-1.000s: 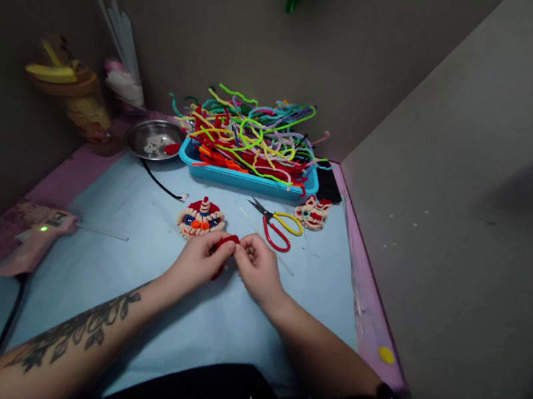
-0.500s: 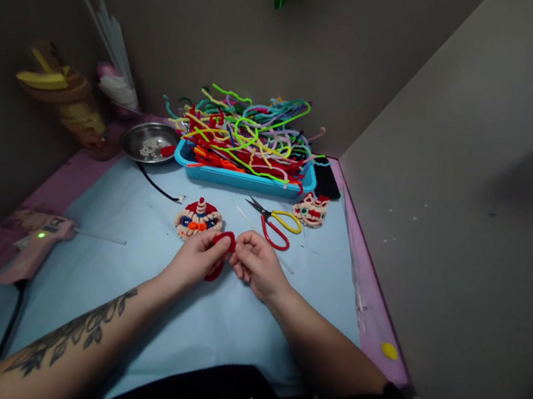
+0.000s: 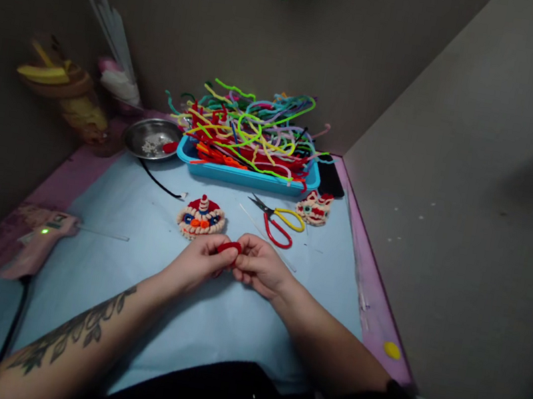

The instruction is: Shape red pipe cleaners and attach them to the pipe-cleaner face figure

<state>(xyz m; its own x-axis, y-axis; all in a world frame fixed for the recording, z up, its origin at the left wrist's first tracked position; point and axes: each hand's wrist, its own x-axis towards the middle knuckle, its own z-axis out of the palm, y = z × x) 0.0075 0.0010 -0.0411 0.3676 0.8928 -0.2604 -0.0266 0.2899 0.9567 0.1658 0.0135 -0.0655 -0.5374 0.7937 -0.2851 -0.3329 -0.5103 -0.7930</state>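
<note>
A red fuzzy pipe cleaner piece (image 3: 229, 247) is pinched between my two hands above the blue cloth. My left hand (image 3: 204, 258) is closed on it, thumb on top. From the other side my right hand (image 3: 260, 266) grips its edge with thumb and fingers; much of the piece is hidden by the fingers. Just beyond the left hand lies a lion-like face of cream, red, blue and orange pipe cleaners (image 3: 201, 217). Scissors (image 3: 271, 217) with one red and one yellow handle lie partly open past the right hand. A second cream and red face (image 3: 314, 208) sits farther right.
A blue tray (image 3: 249, 178) heaped with colourful pipe cleaners stands at the back. Left of it is a metal bowl (image 3: 152, 138) with small white bits. A pink glue gun (image 3: 44, 245), its light green, lies at left. Grey walls border the table.
My right hand has closed in on the red piece and now grips it next to the left. The red part that hung below the left hand is now mostly hidden.
</note>
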